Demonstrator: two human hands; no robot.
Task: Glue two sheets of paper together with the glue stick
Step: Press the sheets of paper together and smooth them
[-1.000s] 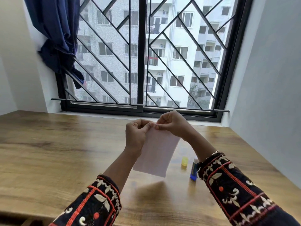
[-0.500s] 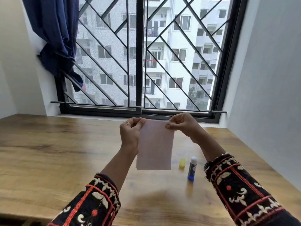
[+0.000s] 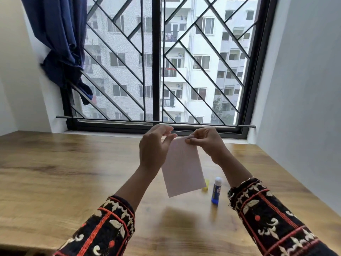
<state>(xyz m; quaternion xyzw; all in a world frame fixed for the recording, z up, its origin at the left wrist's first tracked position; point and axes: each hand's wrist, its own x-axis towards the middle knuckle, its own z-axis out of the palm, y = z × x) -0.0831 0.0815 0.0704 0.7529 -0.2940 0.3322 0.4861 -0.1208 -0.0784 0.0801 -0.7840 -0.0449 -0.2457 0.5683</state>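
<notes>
A pale pink sheet of paper point(image 3: 181, 169) hangs in the air above the wooden table point(image 3: 55, 172), tilted slightly. My right hand point(image 3: 206, 143) pinches its top right corner. My left hand point(image 3: 155, 146) is beside the sheet's top left edge with fingers spread, apart from the paper or barely touching it. I cannot tell whether one sheet or two stuck together hang there. A blue glue stick point(image 3: 215, 191) stands upright and uncapped on the table, below my right wrist. Its yellow cap point(image 3: 205, 185) lies next to it, partly hidden behind the paper.
A barred window point(image 3: 156, 71) runs along the table's far edge, with a dark blue curtain point(image 3: 60, 43) bunched at the left. A grey wall point(image 3: 304, 108) borders the table on the right. My patterned sleeves point(image 3: 276, 218) fill the lower corners.
My left hand has let go of the paper's top left corner and opened. The sheet now hangs from my right hand alone and has swung to tilt a little.
</notes>
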